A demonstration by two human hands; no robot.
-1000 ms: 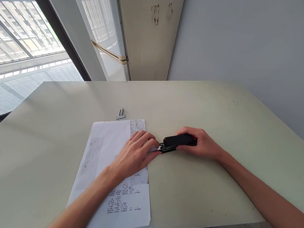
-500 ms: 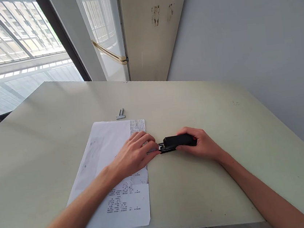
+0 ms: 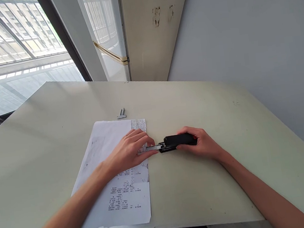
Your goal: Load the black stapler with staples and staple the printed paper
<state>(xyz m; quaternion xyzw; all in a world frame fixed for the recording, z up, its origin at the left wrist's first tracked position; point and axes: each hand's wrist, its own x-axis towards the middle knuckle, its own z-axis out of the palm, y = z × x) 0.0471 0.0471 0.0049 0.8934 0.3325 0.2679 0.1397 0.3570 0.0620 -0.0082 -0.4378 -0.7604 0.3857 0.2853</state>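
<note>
A black stapler (image 3: 180, 140) lies sideways on the table, its closed end to the right. My right hand (image 3: 199, 141) is wrapped round that right part, thumb below and fingers above. From the stapler's left end a silvery metal slide (image 3: 152, 148) sticks out. My left hand (image 3: 130, 149) has it between thumb and fingers, and the slide's far end is partly hidden there. Beneath my left hand and forearm rest printed paper sheets (image 3: 130, 215), with text near the right side.
Small grey metal strips, seemingly staples (image 3: 121, 113), lie just beyond the paper's far edge. The pale table (image 3: 217, 187) spreads to both sides. A refrigerator (image 3: 143, 38) stands behind it, a window (image 3: 16, 30) at the left and a grey wall (image 3: 254, 25) at the right.
My left hand has shifted a little to the left, and more of the metal slide shows outside the stapler. My right hand holds the stapler in nearly the same place.
</note>
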